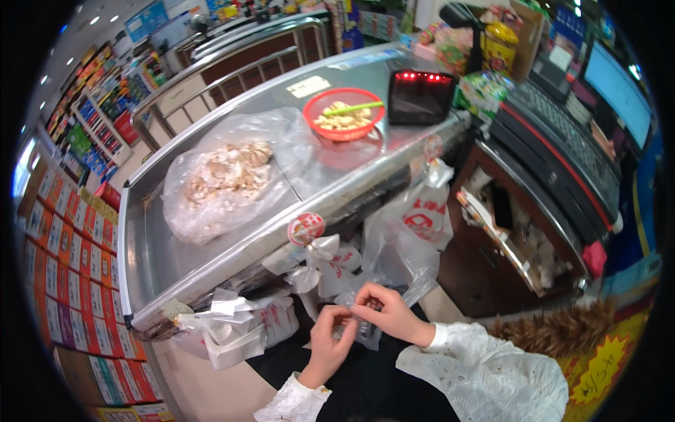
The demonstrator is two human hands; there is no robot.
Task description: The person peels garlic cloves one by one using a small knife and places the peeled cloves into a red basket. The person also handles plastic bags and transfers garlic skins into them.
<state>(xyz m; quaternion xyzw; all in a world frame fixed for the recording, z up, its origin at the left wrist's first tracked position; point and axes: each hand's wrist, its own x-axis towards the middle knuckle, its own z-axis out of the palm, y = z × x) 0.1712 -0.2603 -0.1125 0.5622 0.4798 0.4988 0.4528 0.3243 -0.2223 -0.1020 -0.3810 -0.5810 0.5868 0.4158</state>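
My left hand (332,337) and my right hand (389,312) meet in front of my dark-clothed lap, thumbs and index fingers pinched. A small item sits between the fingertips, mostly hidden and too small to name. Beneath and behind the hands hangs clear plastic film (367,336). On the metal counter, a clear plastic bag (182,224) lies spread, holding garlic bulbs and loose skins (232,171). Farther right stands a red plastic mesh basket (343,134) with peeled garlic cloves (343,120) inside. A light-green stick-like handle (353,108) lies across the basket.
White plastic carrier bags (406,227) hang along the counter's near edge (227,266), more bags (237,332) at its left end. A customer display (422,97) stands beside the basket. Right are a keyboard (559,118) and monitor (617,89). Stacked cartons (74,264) line the left.
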